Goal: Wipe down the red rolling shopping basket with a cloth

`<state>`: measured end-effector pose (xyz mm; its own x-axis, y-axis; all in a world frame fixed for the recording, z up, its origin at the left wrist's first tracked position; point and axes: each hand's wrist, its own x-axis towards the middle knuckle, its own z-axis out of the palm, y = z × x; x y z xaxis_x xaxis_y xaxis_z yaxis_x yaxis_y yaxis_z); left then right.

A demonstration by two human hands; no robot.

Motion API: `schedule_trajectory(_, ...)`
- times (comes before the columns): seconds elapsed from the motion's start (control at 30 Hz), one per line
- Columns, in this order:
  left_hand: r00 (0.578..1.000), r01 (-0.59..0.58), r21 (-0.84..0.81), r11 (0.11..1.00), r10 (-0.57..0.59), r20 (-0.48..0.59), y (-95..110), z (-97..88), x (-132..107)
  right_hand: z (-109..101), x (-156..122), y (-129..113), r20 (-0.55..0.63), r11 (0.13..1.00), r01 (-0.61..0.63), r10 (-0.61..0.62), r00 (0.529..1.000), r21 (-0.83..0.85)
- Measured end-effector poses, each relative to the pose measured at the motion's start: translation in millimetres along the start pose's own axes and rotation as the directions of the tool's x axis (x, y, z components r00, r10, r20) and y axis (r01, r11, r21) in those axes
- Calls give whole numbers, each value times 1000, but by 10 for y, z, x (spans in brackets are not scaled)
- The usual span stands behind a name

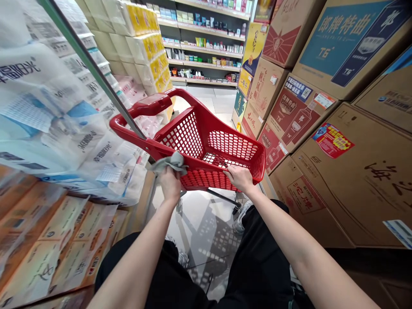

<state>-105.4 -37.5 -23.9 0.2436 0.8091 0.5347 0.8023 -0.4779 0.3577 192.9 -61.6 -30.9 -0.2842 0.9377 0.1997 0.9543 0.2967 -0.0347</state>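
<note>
Our left hand (170, 185) grips a grey cloth (175, 162), apparently against the red cart (200, 162)'s near side; our right hand (240, 177) clasps its rim; floor (222, 102) opens beyond it.

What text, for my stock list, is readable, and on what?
"郎牌特曲", "T6": blue-labelled carton
"郎牌特曲", "T6": maroon-labelled carton
"福阳光": white pack, left
"海之": large right carton
"沱牌": lower carton
"帆风顺": tan carton
"二锅头": yellow carton
Red sticker, shelf goods, other print: too small, stylised or blurred.
</note>
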Motion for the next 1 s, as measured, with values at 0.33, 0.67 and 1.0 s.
schedule_trajectory(0.33, 828, 428, -172, 887, -461, -318, 139, 588, -51, -40, 13, -43, 32, 1000, -19, 19, 999, 7)
schedule_trajectory(0.67, 788, 418, -374, 828, -535, -303, 423, 323, 95, -62, -1, 16, 1, 1000, -28, 28, 1000, 3)
schedule_trajectory(1.0, 882, -446, 203, 872, 390, 263, 84, -329, 421, -3, -72, 190, -30, 999, 31, -31, 999, -21)
